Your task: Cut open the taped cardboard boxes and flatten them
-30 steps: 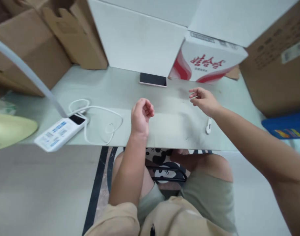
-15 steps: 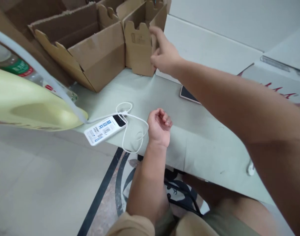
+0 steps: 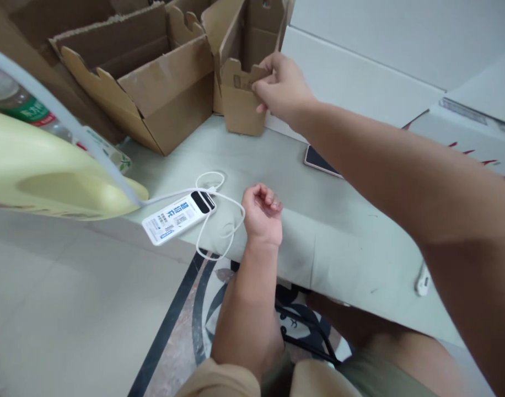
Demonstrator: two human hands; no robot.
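My right hand (image 3: pixel 282 88) reaches across to the far left of the pale table (image 3: pixel 327 231) and grips the front flap of a small open cardboard box (image 3: pixel 241 105), thumb and fingers pinched on the cardboard. My left hand (image 3: pixel 261 214) rests near the table's front edge, fingers curled into a loose fist with nothing visible inside. Just left of that fist lies a white power bank (image 3: pixel 178 216) with a looped white cable (image 3: pixel 219 212).
A larger open cardboard box (image 3: pixel 153 94) stands left of the small one. A dark phone (image 3: pixel 321 161) lies face up behind my right arm. A white carton with red print (image 3: pixel 467 132) is at the right, a small white object (image 3: pixel 422 280) near the front edge, a yellow shape (image 3: pixel 49 171) at left.
My right hand swung from the table's right side to the far left and now holds the small box's flap, which has tipped toward me. The view turned left. My left fist stayed put.
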